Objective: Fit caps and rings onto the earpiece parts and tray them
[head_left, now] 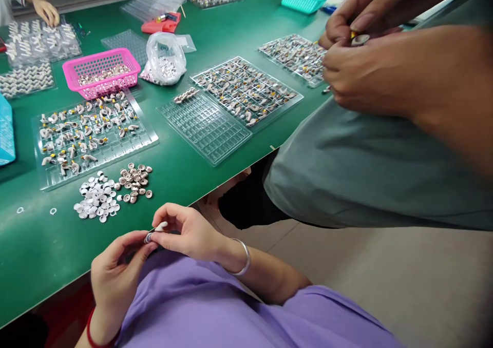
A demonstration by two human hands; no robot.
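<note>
My left hand (114, 271), with a red band at the wrist, has its fingertips closed on a small round cap (148, 237). Meeting it there, my right hand (187, 235) pinches a small white curved part (161, 227), which looks like an earphone shell. The two pieces touch or nearly touch; the fingers hide where they meet. Both hands are low in the view, above my purple shirt, by the table edge. On the green table (42, 250) in front of them lie a pile of white caps (96, 198) and a pile of brownish cups (133, 181).
Behind the piles stand a tray of curved parts (88, 132), a pink basket (101, 73) and a plastic bag (166, 60). More filled trays (250, 89) lie to the right. At the right a co-worker's hands (370, 65) hold a small part; another person's hand (48, 13) is far left.
</note>
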